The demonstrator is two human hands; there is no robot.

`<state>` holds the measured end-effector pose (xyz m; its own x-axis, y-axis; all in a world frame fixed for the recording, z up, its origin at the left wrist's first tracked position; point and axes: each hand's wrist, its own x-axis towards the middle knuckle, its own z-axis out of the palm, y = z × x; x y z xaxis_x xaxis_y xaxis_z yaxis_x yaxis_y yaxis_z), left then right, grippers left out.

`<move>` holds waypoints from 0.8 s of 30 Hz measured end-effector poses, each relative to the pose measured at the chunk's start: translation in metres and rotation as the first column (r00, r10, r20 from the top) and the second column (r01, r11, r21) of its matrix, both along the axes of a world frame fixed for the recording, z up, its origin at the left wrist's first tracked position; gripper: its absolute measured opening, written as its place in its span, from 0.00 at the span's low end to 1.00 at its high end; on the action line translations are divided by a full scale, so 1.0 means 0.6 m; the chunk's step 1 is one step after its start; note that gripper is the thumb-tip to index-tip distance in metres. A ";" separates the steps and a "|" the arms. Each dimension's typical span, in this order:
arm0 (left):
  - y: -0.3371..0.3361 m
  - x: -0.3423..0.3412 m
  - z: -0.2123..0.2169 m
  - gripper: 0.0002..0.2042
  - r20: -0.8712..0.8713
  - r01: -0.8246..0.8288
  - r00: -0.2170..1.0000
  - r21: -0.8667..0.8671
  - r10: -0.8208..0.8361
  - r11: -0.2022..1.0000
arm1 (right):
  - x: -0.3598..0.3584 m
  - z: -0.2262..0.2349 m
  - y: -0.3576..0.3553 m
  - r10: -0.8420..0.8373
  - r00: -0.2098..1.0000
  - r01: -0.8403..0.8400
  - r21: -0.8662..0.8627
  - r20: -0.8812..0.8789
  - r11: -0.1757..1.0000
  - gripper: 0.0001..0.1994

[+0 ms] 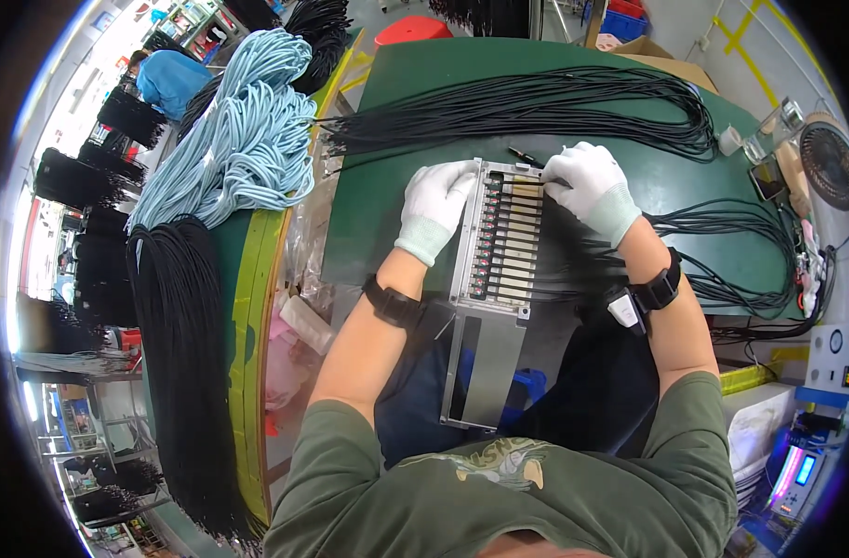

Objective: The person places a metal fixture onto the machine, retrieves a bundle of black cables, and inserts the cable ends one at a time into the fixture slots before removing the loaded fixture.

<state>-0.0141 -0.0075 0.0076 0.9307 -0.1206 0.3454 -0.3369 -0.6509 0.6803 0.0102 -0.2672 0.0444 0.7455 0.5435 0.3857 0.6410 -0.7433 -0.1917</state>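
Observation:
A long metal fixture stands upright across the middle, its slots holding a column of small connectors with black cable ends lying across it. My left hand, in a white glove, grips the fixture's upper left edge with its fingers drawn together. At the upper right corner, my gloved right hand pinches a thin black cable lying over the topmost slots. Its fingertips partly hide the cable. More black cables run right from the fixture, blurred beneath my right wrist. Below the slots hangs a plain metal plate.
A bundle of black cables lies along the back of the green table. Light blue cables and black cables are heaped on the left bench. A small fan stands right. A person in blue is far left.

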 end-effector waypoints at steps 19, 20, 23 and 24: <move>-0.044 -0.018 0.010 0.25 -0.012 0.153 0.984 0.575 -0.179 0.804 | 0.021 -0.016 -0.007 -0.141 0.990 0.142 -0.023 0.026 0.990 0.06; -0.044 -0.016 0.013 0.25 -0.025 0.161 0.983 0.588 -0.181 0.793 | 0.028 -0.025 -0.014 -0.172 0.985 0.172 -0.067 0.017 0.983 0.06; -0.045 -0.015 0.002 0.22 0.101 0.125 0.974 0.515 -0.205 0.848 | 0.037 -0.036 -0.025 -0.162 0.986 0.164 -0.066 0.039 0.984 0.05; -0.043 -0.014 -0.002 0.21 0.162 0.109 0.964 0.476 -0.209 0.873 | 0.041 -0.037 -0.027 -0.126 0.990 0.127 -0.021 0.067 0.992 0.05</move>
<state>-0.0225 -0.0331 0.0066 0.8009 -0.4524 0.3922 -0.5601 -0.7977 0.2236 0.0345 -0.2835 0.0220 0.7826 0.4566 0.4231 0.5521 -0.8231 -0.1331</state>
